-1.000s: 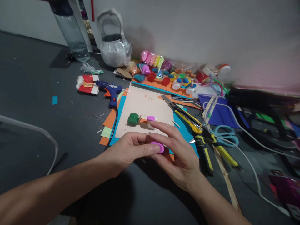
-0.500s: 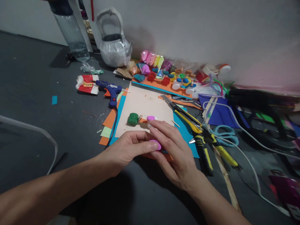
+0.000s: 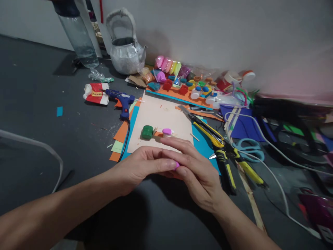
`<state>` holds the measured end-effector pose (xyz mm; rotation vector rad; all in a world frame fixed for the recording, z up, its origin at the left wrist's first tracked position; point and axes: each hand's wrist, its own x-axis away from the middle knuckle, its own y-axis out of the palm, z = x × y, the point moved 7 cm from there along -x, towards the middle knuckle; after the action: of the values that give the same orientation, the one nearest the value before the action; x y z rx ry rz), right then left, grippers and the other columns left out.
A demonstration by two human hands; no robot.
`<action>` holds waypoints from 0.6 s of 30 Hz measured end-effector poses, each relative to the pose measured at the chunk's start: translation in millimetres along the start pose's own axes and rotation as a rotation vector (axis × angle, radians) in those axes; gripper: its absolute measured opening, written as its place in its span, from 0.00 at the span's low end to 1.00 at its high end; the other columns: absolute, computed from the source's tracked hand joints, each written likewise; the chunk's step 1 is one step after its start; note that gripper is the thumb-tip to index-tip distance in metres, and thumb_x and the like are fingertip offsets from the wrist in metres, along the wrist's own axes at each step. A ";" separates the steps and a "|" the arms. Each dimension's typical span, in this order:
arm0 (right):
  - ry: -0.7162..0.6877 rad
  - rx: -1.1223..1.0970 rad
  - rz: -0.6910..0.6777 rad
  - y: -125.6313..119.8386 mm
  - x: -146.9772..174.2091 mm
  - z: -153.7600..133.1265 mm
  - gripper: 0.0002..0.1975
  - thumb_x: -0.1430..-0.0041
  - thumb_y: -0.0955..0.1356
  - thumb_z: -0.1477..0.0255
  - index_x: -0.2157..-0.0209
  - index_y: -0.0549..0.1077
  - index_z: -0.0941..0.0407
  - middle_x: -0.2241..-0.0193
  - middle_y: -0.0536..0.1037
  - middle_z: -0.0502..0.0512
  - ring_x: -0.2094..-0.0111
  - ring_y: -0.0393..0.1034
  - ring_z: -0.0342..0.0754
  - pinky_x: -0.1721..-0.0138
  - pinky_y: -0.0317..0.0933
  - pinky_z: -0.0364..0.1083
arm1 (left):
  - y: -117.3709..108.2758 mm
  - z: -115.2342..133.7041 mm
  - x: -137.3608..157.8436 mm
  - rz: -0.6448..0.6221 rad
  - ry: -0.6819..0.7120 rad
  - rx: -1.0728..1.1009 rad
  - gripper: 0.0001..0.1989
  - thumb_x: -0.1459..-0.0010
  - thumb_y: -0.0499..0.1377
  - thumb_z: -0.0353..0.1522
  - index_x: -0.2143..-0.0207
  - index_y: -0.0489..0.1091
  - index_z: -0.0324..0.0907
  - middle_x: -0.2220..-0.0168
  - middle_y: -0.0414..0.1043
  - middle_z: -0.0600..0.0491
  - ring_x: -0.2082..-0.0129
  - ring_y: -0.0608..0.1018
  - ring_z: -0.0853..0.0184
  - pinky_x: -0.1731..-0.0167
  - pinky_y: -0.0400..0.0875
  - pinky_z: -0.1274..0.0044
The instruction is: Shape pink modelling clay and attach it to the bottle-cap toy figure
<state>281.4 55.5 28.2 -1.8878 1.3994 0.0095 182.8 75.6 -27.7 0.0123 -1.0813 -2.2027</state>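
Note:
A small lump of pink modelling clay (image 3: 177, 165) shows between my two hands, mostly covered by fingers. My left hand (image 3: 145, 163) pinches it, thumb on top. Against its other side press the thumb and fingers of my right hand (image 3: 197, 173), which curl over the left fingertips. Just beyond the hands, on a pale paper sheet (image 3: 158, 114), lies a green round piece (image 3: 147, 132). To the right of that piece sits a pink-topped piece (image 3: 167, 131) with a whitish part below it, partly hidden by my right fingers.
A blue glue gun (image 3: 125, 102) lies left of the paper, its cord running toward me. On the right are a yellow cutter knife (image 3: 208, 130), pliers (image 3: 226, 172) and blue scissors (image 3: 249, 149). A kettle (image 3: 125, 55), water bottle (image 3: 78, 38) and bagged coloured clay (image 3: 166, 66) stand behind.
My right fingers have closed further over the pink clay, so less of it shows. The right hand has shifted slightly down, uncovering more of the pink-topped piece.

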 end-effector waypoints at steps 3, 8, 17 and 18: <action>0.008 -0.046 -0.023 0.9 0.9 2.1 0.20 0.30 0.60 0.72 0.40 0.68 0.49 0.39 0.70 0.57 0.37 0.63 0.54 0.39 0.60 0.60 | 0.5 -0.5 0.4 -0.008 -0.011 0.000 0.06 0.44 0.67 0.31 0.64 0.81 0.40 0.66 0.82 0.52 0.63 0.81 0.71 0.55 0.71 0.80; 0.050 -0.135 -0.043 1.3 0.8 6.0 0.18 0.30 0.61 0.72 0.42 0.71 0.46 0.41 0.72 0.55 0.39 0.65 0.52 0.38 0.59 0.59 | 0.6 0.3 -0.1 0.001 -0.012 -0.026 0.05 0.44 0.67 0.31 0.65 0.81 0.39 0.67 0.82 0.52 0.63 0.80 0.71 0.56 0.71 0.81; 0.057 -0.172 -0.044 1.2 0.3 6.9 0.18 0.31 0.63 0.70 0.41 0.69 0.47 0.42 0.73 0.56 0.40 0.65 0.52 0.39 0.59 0.58 | -2.2 -0.9 1.1 0.015 -0.015 -0.057 0.06 0.43 0.66 0.32 0.63 0.81 0.41 0.66 0.81 0.52 0.63 0.79 0.71 0.57 0.70 0.80; 0.048 -0.167 -0.043 1.1 0.2 6.6 0.19 0.32 0.64 0.70 0.41 0.69 0.48 0.42 0.73 0.56 0.40 0.65 0.52 0.39 0.60 0.58 | -2.9 -0.9 1.2 0.022 -0.015 -0.066 0.06 0.44 0.67 0.33 0.64 0.80 0.40 0.67 0.81 0.53 0.64 0.79 0.71 0.58 0.70 0.80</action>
<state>283.3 59.0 22.9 -2.0675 1.4277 0.0614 180.5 75.5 -30.1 -0.0446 -1.0121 -2.2210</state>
